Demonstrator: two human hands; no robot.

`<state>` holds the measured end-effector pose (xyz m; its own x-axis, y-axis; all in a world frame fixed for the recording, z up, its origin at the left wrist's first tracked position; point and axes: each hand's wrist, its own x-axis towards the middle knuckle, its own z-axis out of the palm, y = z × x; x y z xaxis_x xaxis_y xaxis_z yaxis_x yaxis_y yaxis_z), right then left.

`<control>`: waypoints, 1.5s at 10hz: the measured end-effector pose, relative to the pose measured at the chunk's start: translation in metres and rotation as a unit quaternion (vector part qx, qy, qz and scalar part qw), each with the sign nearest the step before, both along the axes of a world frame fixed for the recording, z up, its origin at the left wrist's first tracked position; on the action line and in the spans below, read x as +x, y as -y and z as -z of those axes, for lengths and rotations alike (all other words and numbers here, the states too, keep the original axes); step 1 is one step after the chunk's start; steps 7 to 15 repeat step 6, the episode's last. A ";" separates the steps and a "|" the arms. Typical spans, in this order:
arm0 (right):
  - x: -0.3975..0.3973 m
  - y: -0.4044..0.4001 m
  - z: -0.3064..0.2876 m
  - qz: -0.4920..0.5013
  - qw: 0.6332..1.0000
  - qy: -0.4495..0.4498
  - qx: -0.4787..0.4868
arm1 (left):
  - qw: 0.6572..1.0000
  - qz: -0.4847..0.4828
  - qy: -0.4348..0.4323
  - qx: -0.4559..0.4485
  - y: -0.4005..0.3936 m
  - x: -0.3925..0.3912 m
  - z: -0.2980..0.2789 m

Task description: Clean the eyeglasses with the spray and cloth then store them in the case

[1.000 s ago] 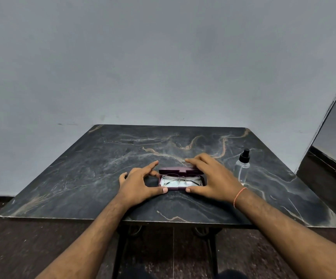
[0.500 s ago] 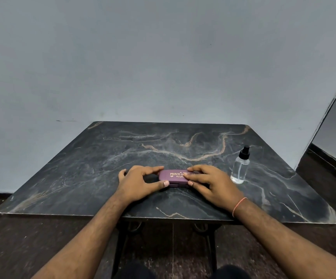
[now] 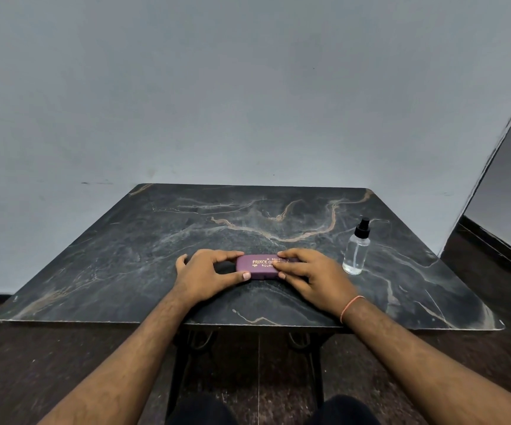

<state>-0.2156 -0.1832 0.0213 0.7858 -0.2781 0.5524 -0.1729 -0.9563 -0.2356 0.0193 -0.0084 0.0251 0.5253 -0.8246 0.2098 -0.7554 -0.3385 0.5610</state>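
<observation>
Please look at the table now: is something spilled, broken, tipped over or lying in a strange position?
Nothing stands out. The purple case lies flat and closed between the left hand and right hand. The spray bottle stands upright, capped, beside it. No puddle shows on the table.

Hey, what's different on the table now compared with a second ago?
The purple case went from open, glasses and cloth showing inside, to shut with its lid down. The left hand and right hand stay on its two ends. The spray bottle stands where it was, to the right.
</observation>
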 end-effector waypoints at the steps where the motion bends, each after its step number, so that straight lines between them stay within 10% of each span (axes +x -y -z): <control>1: -0.002 -0.006 -0.007 0.018 0.999 -0.039 0.019 | 1.000 0.004 0.004 0.000 -0.002 -0.002 -0.001; 5: -0.015 -0.019 0.002 0.167 0.961 -0.202 0.094 | 0.972 0.059 0.130 0.186 -0.015 -0.023 0.003; 15: -0.010 -0.019 -0.002 0.187 0.951 -0.232 0.086 | 0.968 0.056 0.149 0.192 -0.010 -0.021 0.003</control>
